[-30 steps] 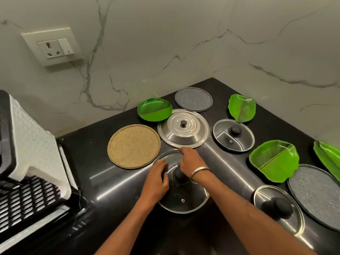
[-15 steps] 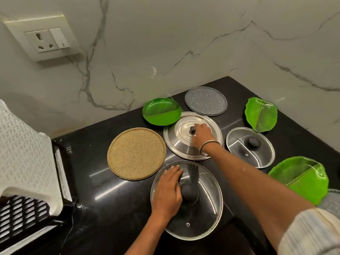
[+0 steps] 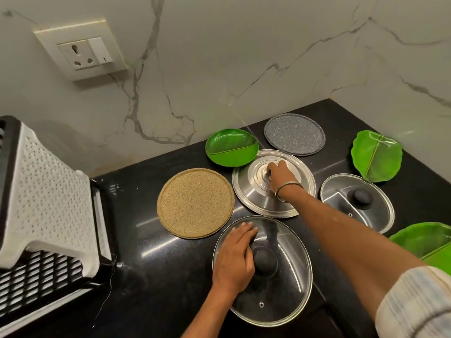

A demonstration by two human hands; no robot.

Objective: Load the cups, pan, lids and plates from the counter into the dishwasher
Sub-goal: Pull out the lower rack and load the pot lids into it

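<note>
Right hand [image 3: 280, 175] now on domed steel lid [image 3: 256, 198]

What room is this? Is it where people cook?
Most likely a home kitchen. A black stone counter meets a marble-look wall with a socket, and pot lids, like the steel lid, lie among plates such as the green plate.
</note>
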